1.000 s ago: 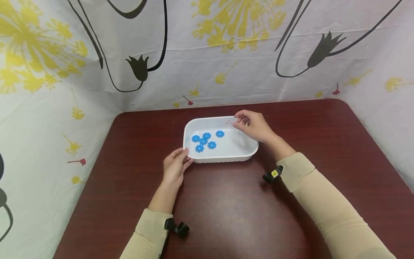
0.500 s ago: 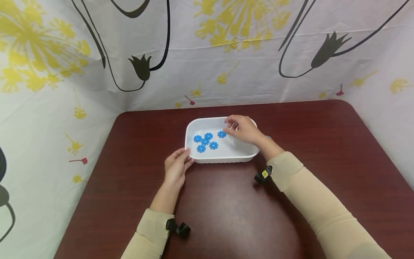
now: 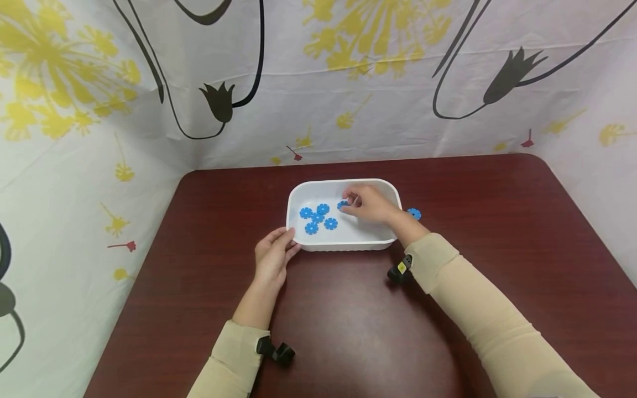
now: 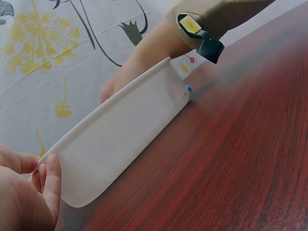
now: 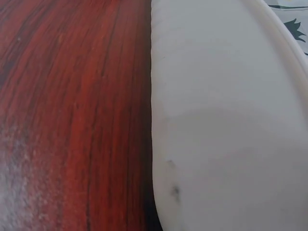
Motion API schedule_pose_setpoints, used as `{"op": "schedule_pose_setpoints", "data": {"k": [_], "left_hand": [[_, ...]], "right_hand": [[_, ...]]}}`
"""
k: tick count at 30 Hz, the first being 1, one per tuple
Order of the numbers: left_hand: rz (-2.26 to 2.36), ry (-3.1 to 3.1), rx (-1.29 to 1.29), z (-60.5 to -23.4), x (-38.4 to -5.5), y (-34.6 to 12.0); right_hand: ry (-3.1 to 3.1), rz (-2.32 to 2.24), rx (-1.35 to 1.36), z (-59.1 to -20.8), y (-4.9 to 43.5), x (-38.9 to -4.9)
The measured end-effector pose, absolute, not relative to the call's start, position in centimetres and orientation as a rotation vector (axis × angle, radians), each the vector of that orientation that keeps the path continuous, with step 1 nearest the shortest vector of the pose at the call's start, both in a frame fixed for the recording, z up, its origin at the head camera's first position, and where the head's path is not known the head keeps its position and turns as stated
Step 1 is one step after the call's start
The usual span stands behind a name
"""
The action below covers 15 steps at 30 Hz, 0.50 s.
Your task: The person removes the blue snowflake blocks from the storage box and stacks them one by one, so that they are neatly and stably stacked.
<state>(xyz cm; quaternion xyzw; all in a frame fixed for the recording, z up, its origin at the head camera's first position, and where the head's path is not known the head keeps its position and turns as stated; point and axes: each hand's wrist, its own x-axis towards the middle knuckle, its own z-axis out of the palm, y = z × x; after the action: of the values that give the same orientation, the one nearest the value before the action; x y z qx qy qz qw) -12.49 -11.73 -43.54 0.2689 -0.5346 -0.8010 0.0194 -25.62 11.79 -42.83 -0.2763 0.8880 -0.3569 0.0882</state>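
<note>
Across the back hangs the patterned cloth (image 3: 308,99), and below it the dark red-brown table (image 3: 348,331) spreads wide. Near its far edge sits the white tray (image 3: 343,243), upright, its mouth facing up, long axis running left to right, its near long side toward the person. Here's the left hand (image 3: 270,258), clamped on the tray's near left corner, thumb on the rim, fingers against the outer wall. And the right hand (image 3: 370,203) reaches in over the right end, fingers bent, the grip a little apart, thumb and fingertips right at a blue disc (image 3: 340,205) and partly hiding it; whether they touch it, I can't tell. Left of that, five more discs (image 3: 317,218) bunch together on the tray floor, some overlapping. One outside disc (image 3: 413,213) lies on the table, just right of the tray.
</note>
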Motion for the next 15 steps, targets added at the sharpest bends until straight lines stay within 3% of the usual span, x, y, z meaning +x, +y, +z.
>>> {"op": "schedule_pose_setpoints", "data": {"k": [15], "left_hand": [[-2.485,-1.668,0.841,-43.42,-12.55,-11.77]], "right_hand": [[2.642,-0.805,-0.844,-42.92,11.8,-25.26]]}}
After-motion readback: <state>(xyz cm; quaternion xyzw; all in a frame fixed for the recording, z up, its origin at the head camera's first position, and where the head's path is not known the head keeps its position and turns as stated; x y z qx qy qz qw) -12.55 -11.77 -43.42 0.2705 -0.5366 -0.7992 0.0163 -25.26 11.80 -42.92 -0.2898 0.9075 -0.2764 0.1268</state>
